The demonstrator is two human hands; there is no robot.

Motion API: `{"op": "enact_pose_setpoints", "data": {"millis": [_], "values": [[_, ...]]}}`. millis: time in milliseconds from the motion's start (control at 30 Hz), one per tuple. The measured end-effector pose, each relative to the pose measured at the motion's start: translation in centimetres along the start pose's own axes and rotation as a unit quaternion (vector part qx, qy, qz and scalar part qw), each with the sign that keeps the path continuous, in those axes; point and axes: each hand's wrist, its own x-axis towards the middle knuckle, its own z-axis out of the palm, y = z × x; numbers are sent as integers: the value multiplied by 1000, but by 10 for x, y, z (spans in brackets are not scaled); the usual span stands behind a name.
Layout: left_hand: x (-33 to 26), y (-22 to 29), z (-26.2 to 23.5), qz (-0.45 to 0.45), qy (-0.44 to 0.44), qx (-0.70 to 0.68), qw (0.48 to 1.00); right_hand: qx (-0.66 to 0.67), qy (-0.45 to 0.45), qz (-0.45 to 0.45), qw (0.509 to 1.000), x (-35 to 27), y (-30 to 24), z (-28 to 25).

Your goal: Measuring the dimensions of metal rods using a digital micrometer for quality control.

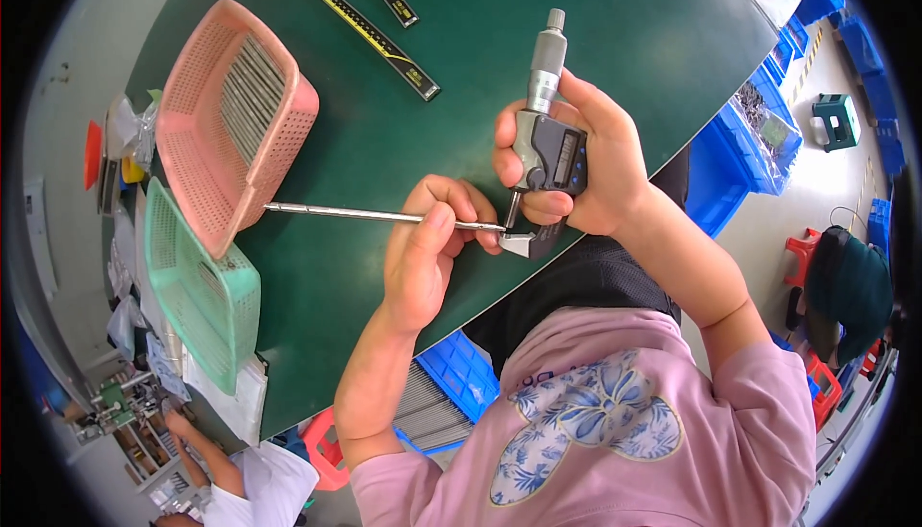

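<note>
Steel, thin and smooth, the metal rod [370, 214] lay nearly level above the green table mat [615, 37], its long axis running from left to right. Its far end pointed left toward the pink plastic basket [197, 143], almost touching the basket's lower rim, and its near end pointed right into the measuring gap of the digital micrometer [545, 157]. The left hand [427, 253] pinched the rod between thumb and curled fingers close to that right end, so most of the rod's length stuck out to the left of the grip and only a short tip reached past it to the right. The right hand [586, 162] was wrapped firmly round the micrometer's grey body with its small display facing up, the knurled metal thimble standing out above the fist and the frame's silver anvil showing just below it, where the rod's tip met it. The pink basket, of perforated mesh, was tilted and held a row of similar grey rods; a green mesh basket [206, 287] lay just below it. Two long black-and-yellow calipers [370, 32] rested well beyond the hands.
</note>
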Motion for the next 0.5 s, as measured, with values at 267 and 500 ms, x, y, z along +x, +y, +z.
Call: {"op": "enact_pose_setpoints", "data": {"millis": [267, 500], "values": [[-1, 0, 0, -23, -13, 10, 1000, -30, -30, 4, 999, 0, 0, 1], [-1, -1, 0, -24, -12, 16, 999, -30, -51, -8, 998, 0, 1, -3]]}}
